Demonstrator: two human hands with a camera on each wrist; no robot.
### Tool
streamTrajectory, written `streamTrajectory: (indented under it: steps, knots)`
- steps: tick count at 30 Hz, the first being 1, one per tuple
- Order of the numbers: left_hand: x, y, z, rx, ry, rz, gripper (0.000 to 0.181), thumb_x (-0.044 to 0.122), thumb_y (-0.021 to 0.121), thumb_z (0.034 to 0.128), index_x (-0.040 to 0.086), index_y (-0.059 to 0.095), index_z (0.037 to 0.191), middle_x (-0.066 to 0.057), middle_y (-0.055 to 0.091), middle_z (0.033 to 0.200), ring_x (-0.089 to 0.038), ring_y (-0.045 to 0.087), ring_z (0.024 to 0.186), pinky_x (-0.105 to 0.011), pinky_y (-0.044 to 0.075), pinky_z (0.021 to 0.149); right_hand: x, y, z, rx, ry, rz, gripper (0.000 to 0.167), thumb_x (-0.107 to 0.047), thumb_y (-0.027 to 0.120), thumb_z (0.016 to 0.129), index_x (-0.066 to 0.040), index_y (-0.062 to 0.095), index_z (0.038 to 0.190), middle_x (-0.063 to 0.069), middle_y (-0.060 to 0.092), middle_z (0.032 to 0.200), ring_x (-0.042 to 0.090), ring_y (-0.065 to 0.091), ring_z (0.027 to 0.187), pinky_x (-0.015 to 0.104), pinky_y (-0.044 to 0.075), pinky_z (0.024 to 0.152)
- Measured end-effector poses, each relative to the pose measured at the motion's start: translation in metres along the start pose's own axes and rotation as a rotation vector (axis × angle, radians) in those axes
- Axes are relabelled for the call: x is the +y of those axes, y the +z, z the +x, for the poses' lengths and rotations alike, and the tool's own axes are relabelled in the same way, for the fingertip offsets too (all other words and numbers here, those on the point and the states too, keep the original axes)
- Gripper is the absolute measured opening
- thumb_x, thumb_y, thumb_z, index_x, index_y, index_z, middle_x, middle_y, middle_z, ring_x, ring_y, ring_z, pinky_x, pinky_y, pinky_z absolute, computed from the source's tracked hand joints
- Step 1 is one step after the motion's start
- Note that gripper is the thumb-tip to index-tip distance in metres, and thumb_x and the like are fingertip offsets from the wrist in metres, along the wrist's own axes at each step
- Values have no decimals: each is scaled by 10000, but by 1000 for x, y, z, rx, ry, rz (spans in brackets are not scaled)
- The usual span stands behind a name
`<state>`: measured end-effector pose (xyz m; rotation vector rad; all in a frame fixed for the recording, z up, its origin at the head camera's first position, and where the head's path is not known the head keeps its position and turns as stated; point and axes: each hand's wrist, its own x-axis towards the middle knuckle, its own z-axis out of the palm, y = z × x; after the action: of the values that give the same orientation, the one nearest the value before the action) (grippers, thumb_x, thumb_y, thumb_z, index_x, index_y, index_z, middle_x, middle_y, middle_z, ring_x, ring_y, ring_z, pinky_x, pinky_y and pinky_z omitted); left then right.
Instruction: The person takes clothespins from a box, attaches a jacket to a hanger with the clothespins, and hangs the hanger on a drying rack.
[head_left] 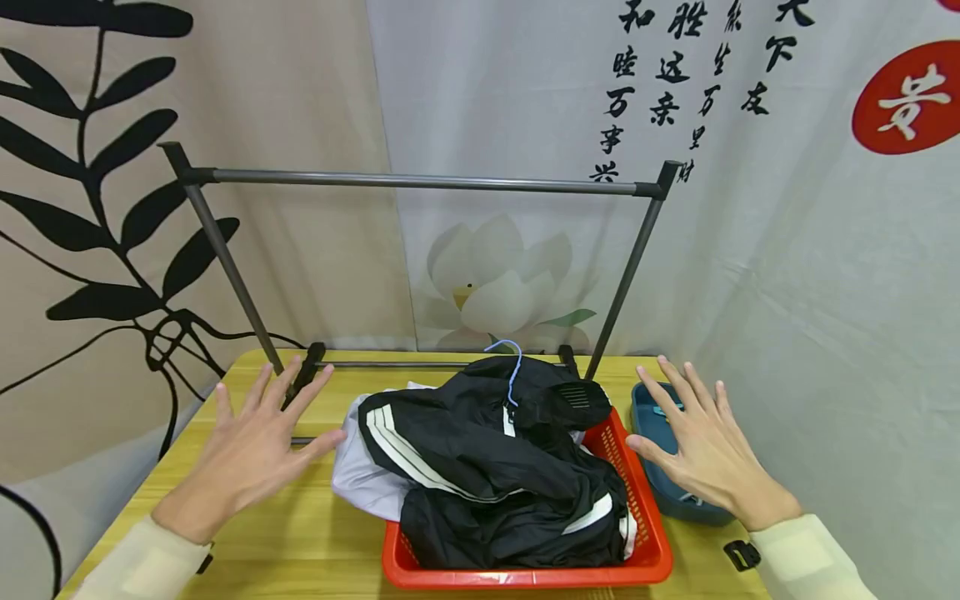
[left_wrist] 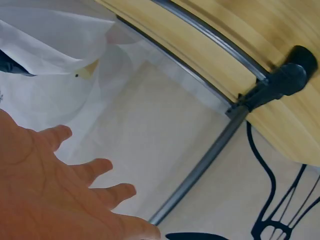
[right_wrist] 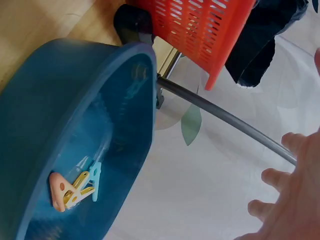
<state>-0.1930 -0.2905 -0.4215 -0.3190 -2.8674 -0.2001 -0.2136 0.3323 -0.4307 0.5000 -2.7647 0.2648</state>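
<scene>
My left hand [head_left: 251, 454] hovers with fingers spread, left of a red basket [head_left: 528, 578], and holds nothing. On the other side, my right hand [head_left: 705, 446] is spread above a blue bin [head_left: 686, 504], also holding nothing. A black jacket [head_left: 480, 442] with white stripes lies heaped in the basket. A light blue hanger [head_left: 516, 367] sticks up from its collar. Pale cloth [head_left: 367, 475] bulges out under the jacket on the left. In the right wrist view several clothespins [right_wrist: 75, 190] lie at the bottom of the bin.
Behind the basket a grey metal rack [head_left: 420, 180] stands on the wooden table [head_left: 300, 542], its top bar high and its feet on the tabletop. A printed cloth backdrop [head_left: 810, 267] hangs behind the table.
</scene>
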Motion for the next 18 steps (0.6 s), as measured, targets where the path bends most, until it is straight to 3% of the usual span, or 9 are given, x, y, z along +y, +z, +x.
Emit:
streamTrajectory:
  steps: [10, 18]
  knots:
    - [20, -9, -1, -16, 20, 6, 923, 815, 562, 1106, 443, 195, 1867, -194, 192, 1953, -662, 229, 1735, -1031, 60, 1229, -16, 0, 5, 13, -42, 7, 986, -686, 750, 1052, -326, 309, 1857, 126, 253, 1948, 572, 248, 1770, 874, 136, 1380]
    - [40, -16, 1, 3, 58, -40, 889, 804, 586, 1103, 445, 268, 1852, -151, 223, 1953, -611, 235, 1758, -1004, 97, 1260, -32, -1, 9, 16, -93, 2, 972, -681, 762, 1053, -334, 327, 1851, 140, 337, 1915, 561, 297, 1749, 845, 230, 1369]
